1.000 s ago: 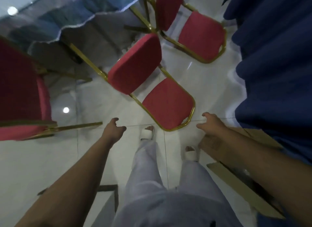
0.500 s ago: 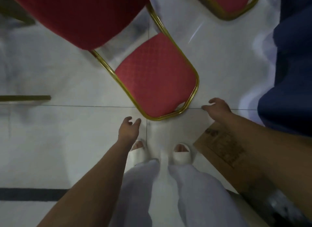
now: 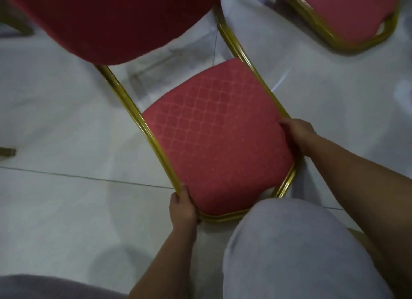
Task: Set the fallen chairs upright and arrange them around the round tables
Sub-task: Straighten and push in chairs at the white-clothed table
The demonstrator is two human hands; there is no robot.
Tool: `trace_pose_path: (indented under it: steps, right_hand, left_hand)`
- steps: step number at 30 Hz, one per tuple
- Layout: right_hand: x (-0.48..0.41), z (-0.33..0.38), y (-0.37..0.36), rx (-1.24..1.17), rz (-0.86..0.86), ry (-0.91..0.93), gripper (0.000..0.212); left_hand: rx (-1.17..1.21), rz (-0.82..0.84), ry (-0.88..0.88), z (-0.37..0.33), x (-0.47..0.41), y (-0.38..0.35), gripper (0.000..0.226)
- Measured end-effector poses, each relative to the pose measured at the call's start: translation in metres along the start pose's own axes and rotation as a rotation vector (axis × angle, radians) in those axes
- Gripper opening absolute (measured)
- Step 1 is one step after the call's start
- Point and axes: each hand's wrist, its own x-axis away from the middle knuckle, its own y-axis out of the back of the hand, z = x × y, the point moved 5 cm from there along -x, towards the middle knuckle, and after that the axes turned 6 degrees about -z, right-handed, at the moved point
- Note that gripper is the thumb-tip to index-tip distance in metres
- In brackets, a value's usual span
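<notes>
Firmly held: left hand [image 3: 181, 206] curled round the gold frame [image 3: 142, 122] at the near corner of the backrest [image 3: 214, 134], right hand [image 3: 298, 136] clasping the opposite edge. The patterned red backrest lies between the hands, low over the floor [image 3: 66, 120]; the chair is on its back. Beyond the hands is its dark red seat [image 3: 111, 20]. Past the right hand, a second chair [image 3: 347, 11]. A grey-trousered knee [image 3: 301, 243] is just behind the grip.
</notes>
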Motion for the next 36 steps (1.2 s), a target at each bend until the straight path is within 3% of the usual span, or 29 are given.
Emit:
trace_pose_path:
  steps: [3, 5, 10, 15, 24, 26, 31, 34, 36]
  right_hand:
    - [0.022, 0.003, -0.002, -0.079, 0.163, -0.082, 0.029]
    - [0.052, 0.003, 0.008, -0.063, 0.194, -0.131, 0.019]
    - [0.164, 0.030, 0.064, -0.066, 0.162, -0.138, 0.028]
    - [0.294, 0.107, 0.139, 0.077, 0.218, -0.135, 0.028]
    - [0.506, 0.266, 0.276, 0.367, 0.335, -0.068, 0.018]
    - [0.539, 0.299, 0.300, 0.359, 0.309, -0.056, 0.011]
    - [0.597, 0.368, 0.333, 0.195, 0.319, 0.052, 0.018]
    - [0.626, 0.394, 0.337, -0.042, 0.366, 0.154, 0.040]
    - [0.639, 0.402, 0.339, -0.089, 0.371, 0.222, 0.049]
  left_hand:
    - [-0.037, -0.003, 0.034, -0.006, 0.009, 0.014, 0.053]
    - [-0.101, 0.009, 0.090, -0.016, 0.024, 0.044, 0.056]
    - [-0.249, 0.058, 0.176, -0.066, 0.105, 0.136, 0.060]
    - [-0.339, 0.080, 0.117, -0.143, 0.224, 0.230, 0.049]
    - [-0.277, 0.071, 0.102, -0.309, 0.431, 0.377, 0.031]
    - [-0.237, 0.103, 0.087, -0.343, 0.465, 0.396, 0.029]
    - [-0.016, 0.168, 0.033, -0.412, 0.514, 0.434, 0.023]
    - [0.225, 0.182, -0.066, -0.437, 0.530, 0.445, 0.034]
    - [0.217, 0.164, -0.154, -0.441, 0.536, 0.447, 0.039]
